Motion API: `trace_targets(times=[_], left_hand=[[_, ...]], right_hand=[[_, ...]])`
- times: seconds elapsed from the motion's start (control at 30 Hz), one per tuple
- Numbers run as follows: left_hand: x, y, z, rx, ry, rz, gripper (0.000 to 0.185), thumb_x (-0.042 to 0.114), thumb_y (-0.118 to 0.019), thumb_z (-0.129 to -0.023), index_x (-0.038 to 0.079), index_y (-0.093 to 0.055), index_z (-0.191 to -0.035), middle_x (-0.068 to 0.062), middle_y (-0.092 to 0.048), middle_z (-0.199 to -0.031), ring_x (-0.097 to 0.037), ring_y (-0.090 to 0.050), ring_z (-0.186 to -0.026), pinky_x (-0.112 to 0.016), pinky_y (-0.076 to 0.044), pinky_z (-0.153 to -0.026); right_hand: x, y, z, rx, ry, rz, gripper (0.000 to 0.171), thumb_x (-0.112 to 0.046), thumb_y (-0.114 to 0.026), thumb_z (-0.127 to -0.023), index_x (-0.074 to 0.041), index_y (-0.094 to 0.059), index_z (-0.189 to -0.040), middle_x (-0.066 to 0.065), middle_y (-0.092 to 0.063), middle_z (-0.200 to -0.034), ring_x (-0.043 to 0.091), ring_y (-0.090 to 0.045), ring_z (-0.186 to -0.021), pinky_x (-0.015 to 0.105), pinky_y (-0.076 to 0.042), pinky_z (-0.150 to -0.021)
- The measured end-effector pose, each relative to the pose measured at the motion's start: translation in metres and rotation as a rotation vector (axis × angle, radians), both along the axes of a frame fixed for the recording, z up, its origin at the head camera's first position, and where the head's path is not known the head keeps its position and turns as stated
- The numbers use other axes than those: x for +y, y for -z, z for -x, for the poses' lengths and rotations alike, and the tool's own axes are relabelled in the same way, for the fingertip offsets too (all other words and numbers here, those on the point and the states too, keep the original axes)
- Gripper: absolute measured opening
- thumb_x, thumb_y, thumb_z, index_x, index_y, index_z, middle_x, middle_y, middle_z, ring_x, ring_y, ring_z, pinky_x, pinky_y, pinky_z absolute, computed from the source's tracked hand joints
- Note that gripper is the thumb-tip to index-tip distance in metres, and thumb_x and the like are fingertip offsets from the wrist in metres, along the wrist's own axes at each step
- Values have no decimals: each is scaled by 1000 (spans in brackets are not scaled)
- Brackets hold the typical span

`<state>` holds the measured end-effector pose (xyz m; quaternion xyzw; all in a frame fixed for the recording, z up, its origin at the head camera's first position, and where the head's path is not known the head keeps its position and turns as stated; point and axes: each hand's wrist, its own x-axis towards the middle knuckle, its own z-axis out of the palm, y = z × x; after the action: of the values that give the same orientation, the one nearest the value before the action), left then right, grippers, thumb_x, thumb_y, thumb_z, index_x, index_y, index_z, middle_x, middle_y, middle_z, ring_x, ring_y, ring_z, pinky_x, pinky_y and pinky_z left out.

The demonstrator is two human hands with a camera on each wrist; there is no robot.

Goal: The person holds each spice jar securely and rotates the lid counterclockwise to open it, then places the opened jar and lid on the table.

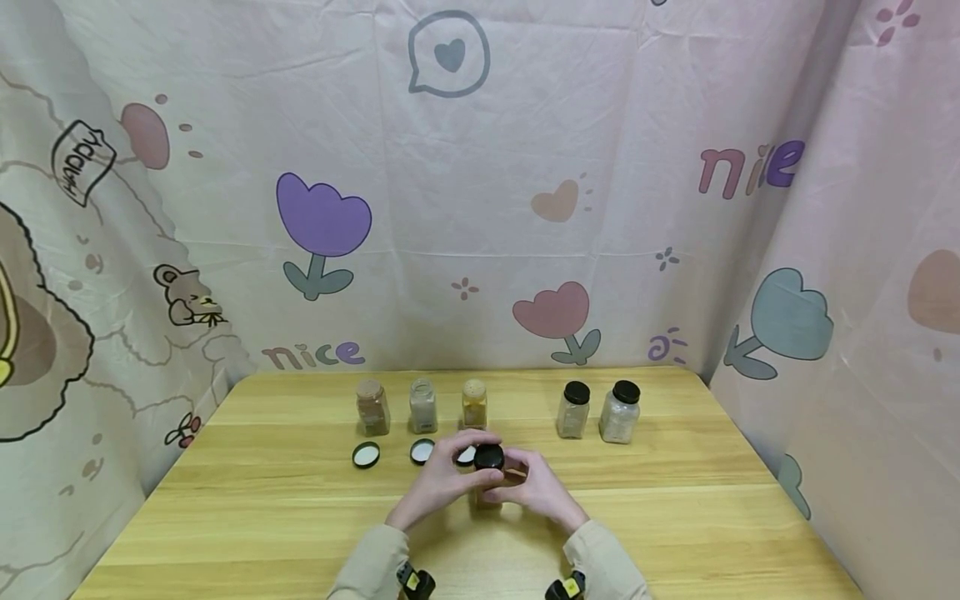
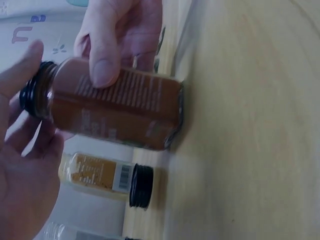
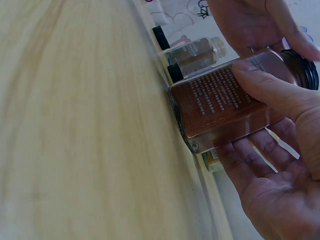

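Note:
A spice jar [image 2: 115, 112] of reddish-brown powder, with white print on its side, stands upright between both hands near the middle of the table. My left hand [image 1: 442, 482] pinches its black lid [image 1: 489, 456] from the left, thumb and fingers on either side of the rim. Lower down, my right hand [image 1: 538, 490] grips the jar's glass body, with the thumb across one face and the fingers behind, as the right wrist view shows. The lid sits on the jar's neck. Whether the jar's base touches the tabletop, I cannot tell.
Behind stand three lidless jars: one with brown powder [image 1: 372, 410], a pale one [image 1: 423, 410] and a yellow one [image 1: 474, 408]. Black lids [image 1: 366, 455] lie white side up before them, one partly behind my left hand. Two black-capped jars [image 1: 573, 412] [image 1: 620, 415] stand back right.

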<state>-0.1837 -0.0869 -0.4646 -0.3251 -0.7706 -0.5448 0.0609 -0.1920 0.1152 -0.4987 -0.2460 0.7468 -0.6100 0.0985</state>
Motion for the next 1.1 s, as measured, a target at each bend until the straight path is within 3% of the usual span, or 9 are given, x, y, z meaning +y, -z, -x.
trace_targets(times=[0.17,0.27,0.53,0.83,0.93,1.1], left_hand=[[-7,-4,2,-47,130,16,42,15,-71,-94,11,-62,-135,-12,-63,-140,-24,-58,-130,-28,-45,-113],[-8,-5,3,-34,144,17,39,14,-68,-96,9,-62,-134,-14,-63,-139,-22,-59,-130,-28,-46,-113],[0,2,4,117,5,-27,48,11,-83,-81,11,-67,-126,-12,-69,-117,-22,-64,-108,-25,-52,-98],[6,2,-1,51,-63,-25,51,19,-85,-80,16,-68,-127,-7,-66,-121,-18,-60,-115,-27,-47,-106],[6,3,-1,53,-83,-32,52,18,-85,-80,10,-67,-128,-7,-65,-121,-17,-60,-114,-27,-47,-107],[5,5,0,53,-95,-79,54,14,-82,-81,4,-64,-131,-12,-63,-122,-9,-56,-114,-22,-48,-106]], right_hand=[[0,0,-1,27,0,-7,46,-10,-83,-81,-2,-67,-123,20,-70,-122,5,-69,-104,22,-57,-95],[0,0,-1,45,-2,-7,46,-12,-83,-81,0,-67,-122,19,-71,-120,6,-69,-104,23,-58,-94],[0,-1,0,18,1,-2,47,-11,-84,-80,-2,-67,-123,18,-71,-121,5,-69,-106,20,-57,-96],[0,-1,-1,31,-8,-1,48,-9,-82,-82,2,-64,-126,23,-69,-124,8,-69,-110,20,-55,-98],[0,-1,-1,17,-1,-5,49,-9,-83,-82,-1,-65,-127,21,-70,-124,8,-69,-110,21,-55,-99],[0,-2,-1,12,13,-28,39,-12,-84,-80,-4,-69,-115,17,-71,-120,6,-69,-106,20,-56,-96]])
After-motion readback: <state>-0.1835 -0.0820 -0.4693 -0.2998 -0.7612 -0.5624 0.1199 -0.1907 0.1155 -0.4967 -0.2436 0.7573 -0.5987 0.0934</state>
